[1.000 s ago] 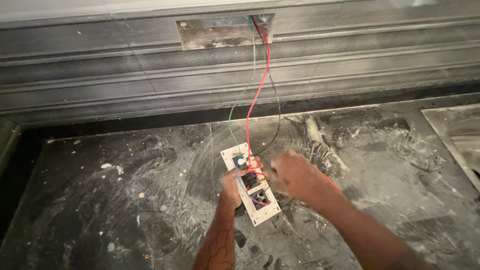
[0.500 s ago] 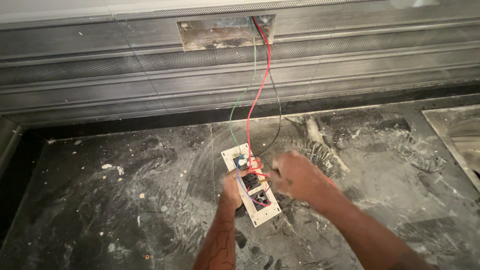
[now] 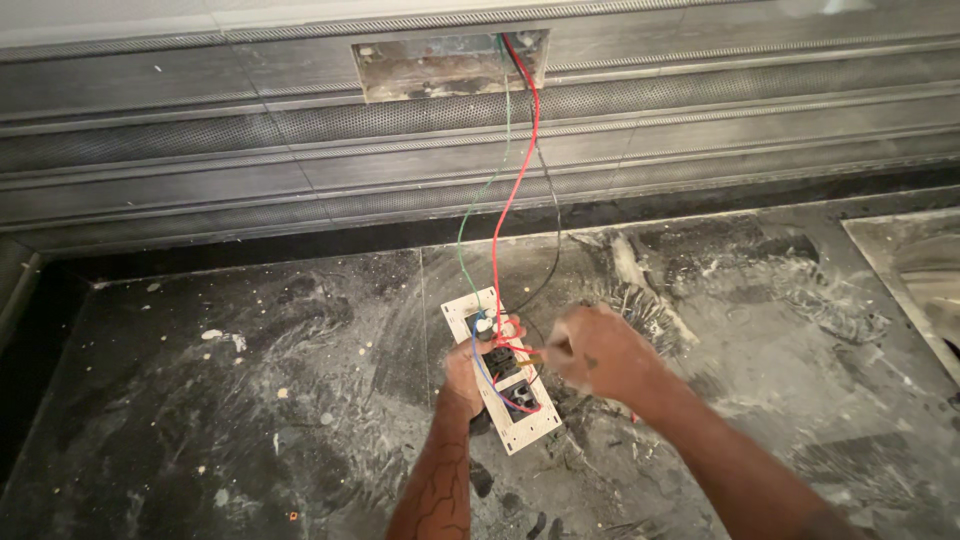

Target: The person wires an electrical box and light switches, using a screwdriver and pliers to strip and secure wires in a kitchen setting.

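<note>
Blur hid what the closed right hand (image 3: 592,352) gripped; left hand (image 3: 468,372) clasped the beige rectangular plastic switch plate (image 3: 505,370), fingers hidden behind.

Looks like a kitchen mid-renovation, wiring stage. Dusty dark stone bench (image 3: 250,400) smeared with plaster, grey ribbed wall tiles (image 3: 200,150) along the top of the frame, a raw cut-out (image 3: 440,68) at upper centre with red, green and black wires (image 3: 515,190) hanging out, sink edge (image 3: 910,270) far right.
</note>
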